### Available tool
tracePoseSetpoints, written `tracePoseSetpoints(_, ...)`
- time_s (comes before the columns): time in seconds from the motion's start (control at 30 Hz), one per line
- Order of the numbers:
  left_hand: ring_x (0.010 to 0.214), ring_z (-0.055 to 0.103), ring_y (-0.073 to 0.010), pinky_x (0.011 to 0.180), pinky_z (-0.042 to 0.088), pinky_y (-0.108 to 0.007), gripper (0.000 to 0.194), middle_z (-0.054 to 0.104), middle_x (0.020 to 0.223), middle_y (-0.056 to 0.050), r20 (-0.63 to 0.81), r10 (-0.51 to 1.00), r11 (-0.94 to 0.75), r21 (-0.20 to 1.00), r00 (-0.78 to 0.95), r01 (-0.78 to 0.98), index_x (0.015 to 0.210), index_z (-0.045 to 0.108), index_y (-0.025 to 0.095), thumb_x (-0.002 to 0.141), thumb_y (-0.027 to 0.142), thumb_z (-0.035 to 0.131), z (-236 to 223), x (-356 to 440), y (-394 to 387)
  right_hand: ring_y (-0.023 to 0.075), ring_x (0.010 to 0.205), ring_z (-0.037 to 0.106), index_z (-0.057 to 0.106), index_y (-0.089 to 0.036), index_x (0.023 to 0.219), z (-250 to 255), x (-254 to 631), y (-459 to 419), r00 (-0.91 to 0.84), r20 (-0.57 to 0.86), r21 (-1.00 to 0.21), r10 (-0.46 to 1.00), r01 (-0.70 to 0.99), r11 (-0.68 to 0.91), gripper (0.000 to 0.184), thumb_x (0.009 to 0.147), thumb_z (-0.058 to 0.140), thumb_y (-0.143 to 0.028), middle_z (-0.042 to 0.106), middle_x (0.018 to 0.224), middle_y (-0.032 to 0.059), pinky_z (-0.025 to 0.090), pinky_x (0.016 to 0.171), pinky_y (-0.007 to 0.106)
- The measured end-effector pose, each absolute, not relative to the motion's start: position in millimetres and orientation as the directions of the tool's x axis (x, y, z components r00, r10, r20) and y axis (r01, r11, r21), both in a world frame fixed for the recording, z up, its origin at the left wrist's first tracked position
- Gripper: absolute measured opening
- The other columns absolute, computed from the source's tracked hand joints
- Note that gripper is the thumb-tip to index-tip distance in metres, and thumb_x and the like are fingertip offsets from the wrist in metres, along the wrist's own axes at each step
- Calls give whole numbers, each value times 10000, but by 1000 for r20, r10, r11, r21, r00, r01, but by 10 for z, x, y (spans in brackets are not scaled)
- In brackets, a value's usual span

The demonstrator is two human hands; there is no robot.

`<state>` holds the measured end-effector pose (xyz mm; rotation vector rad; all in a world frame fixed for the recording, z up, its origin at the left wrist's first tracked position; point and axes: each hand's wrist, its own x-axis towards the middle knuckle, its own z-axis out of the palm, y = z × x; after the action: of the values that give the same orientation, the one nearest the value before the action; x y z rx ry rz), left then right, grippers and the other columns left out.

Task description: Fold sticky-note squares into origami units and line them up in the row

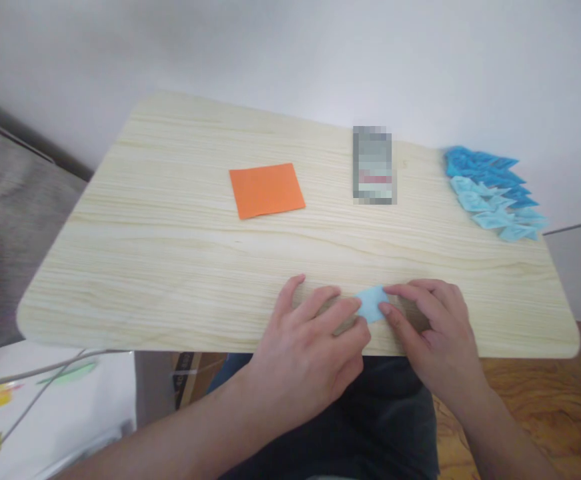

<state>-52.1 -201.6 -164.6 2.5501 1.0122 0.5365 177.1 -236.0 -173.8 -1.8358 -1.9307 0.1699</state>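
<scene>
A small light-blue piece of folded paper lies at the table's front edge, between my two hands. My left hand touches its left side with the index finger and thumb, while the other fingers are spread over the tabletop. On the paper's right side, my right hand pinches the edge between thumb and index finger. Part of the paper is hidden under the left fingertips, so its full shape does not show.
The pale wood-grain table holds an orange paper square, a pixelated phone-like object, and several folded paper pieces, dark blue and light blue, at the far right. A white wall stands behind.
</scene>
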Motion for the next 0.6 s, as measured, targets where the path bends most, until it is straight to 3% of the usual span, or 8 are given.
tracePoseSetpoints(0.4, 1236, 554, -250, 1165, 265, -593, 180, 690, 1293, 58, 234, 715, -683, 433, 659, 588, 1065, 708, 339, 984, 340, 548, -1629, -509, -2044, 248, 1058, 593, 711, -303, 1099, -1740, 1832, -2383, 78, 254, -514, 964, 855, 66, 170, 990, 594, -363, 692, 1090, 34, 461, 943, 449)
tracePoseSetpoints(0.6, 1225, 551, -257, 1153, 280, -576, 186, 696, 1278, 39, 234, 707, -693, 417, 667, 588, 1069, 714, 324, 979, 334, 551, -1606, -506, -2053, 268, 1050, 587, 708, -300, 1089, -1782, 1800, -2413, 86, 278, -494, 957, 867, 66, 187, 919, 688, -378, 688, 1088, 39, 451, 934, 461)
